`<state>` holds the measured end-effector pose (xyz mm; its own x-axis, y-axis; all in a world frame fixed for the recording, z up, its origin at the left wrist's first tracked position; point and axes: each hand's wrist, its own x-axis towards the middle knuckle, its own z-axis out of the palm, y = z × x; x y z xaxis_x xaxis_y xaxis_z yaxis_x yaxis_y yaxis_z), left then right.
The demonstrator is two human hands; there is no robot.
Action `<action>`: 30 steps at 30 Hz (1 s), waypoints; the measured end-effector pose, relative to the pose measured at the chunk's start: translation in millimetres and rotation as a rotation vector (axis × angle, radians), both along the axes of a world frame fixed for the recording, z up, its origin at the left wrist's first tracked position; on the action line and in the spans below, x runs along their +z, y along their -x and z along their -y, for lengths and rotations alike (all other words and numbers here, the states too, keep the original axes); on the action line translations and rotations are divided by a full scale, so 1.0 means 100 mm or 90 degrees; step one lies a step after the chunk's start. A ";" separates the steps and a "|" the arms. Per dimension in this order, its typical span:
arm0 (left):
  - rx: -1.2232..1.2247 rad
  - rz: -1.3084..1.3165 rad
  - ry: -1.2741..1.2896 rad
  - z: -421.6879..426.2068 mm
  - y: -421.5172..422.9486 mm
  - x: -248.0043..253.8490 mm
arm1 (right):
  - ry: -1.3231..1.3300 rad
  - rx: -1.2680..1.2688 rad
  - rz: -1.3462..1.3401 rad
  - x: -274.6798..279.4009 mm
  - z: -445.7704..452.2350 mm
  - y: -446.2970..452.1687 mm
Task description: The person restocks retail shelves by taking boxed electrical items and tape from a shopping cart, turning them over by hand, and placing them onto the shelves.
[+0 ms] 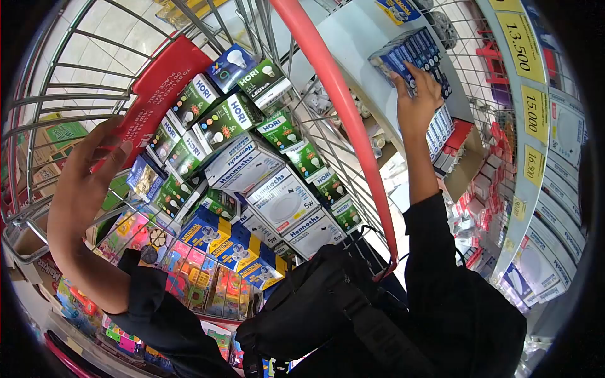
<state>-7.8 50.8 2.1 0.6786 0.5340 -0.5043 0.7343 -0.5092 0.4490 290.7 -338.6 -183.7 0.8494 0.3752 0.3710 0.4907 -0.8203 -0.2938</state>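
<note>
My left hand [94,167] is at the edge of the shopping cart's red printed flap [167,85], its thumb and fingers curled around the edge. My right hand [417,97] reaches past the cart's red handle [340,94] to a row of small blue boxes [403,53] on a pale shelf. Its thumb and fingers press on the boxes' near side; the exact hold is partly hidden. Inside the cart are green HORI bulb boxes [230,120], white Hannochs 5W lamp boxes [283,198] and blue-yellow National boxes [208,233].
Wire cart walls [69,82] surround the stacked boxes. Yellow price tags [520,47] line a rack edge at right, above more white lamp boxes [545,258]. Colourful packaged toys [189,274] lie at lower left. A black bag [309,302] hangs at my front.
</note>
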 end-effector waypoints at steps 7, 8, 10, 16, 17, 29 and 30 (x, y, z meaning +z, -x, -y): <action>-0.009 -0.009 -0.012 -0.01 0.01 -0.04 | -0.012 0.018 0.071 -0.29 0.07 -0.12; -0.013 -0.017 -0.014 0.00 -0.01 -0.03 | -0.006 0.013 0.074 -0.31 0.07 -0.11; -0.030 -0.015 -0.020 0.00 -0.01 -0.04 | 0.012 0.013 0.083 -0.32 0.10 -0.10; -0.057 -0.028 -0.036 -0.01 -0.01 -0.06 | 0.015 0.022 0.097 -0.41 0.13 -0.14; -0.063 -0.028 -0.047 -0.01 -0.01 -0.07 | 0.012 0.023 0.092 -0.42 0.14 -0.15; -0.074 -0.047 -0.073 -0.08 -0.02 -0.17 | -0.252 0.079 -0.013 0.05 -0.01 -0.02; -0.055 -0.037 -0.069 -0.03 -0.04 -0.14 | -0.270 0.066 0.017 0.24 -0.08 0.06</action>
